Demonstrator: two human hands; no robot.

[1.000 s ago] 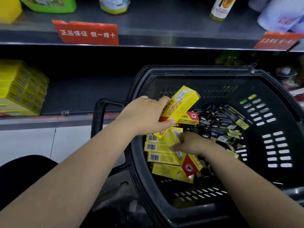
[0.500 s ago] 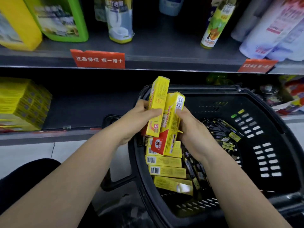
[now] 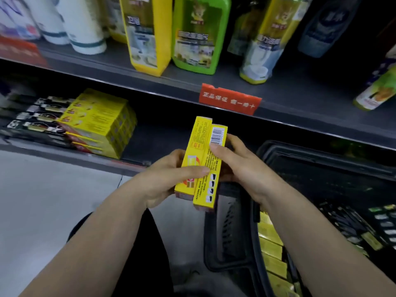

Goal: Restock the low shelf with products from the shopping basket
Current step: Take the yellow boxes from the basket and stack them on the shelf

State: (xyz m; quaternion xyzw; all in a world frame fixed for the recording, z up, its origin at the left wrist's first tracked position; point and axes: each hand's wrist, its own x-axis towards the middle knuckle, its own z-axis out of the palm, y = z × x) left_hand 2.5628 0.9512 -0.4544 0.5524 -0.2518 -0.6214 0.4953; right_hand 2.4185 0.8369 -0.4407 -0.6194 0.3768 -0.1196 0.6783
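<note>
Head view: two slim, oblong yellow cardboard boxes (image 3: 196,146), printed with fine text and a barcode, stand on end side by side. The left hand (image 3: 162,179) grips one with curled fingers (image 3: 192,170), and the right hand (image 3: 242,168) clasps the other. They hang in front of the dark low shelf (image 3: 154,144), which has a squared stack of matching yellow boxes (image 3: 102,121) at far left. A black perforated plastic basket (image 3: 321,166) sits at right with more yellow boxes (image 3: 270,245) inside. Glossy yellow (image 3: 145,35) and green bottles (image 3: 199,35) stand on the grey upper shelf (image 3: 300,99), above a pale floor (image 3: 42,189).
</note>
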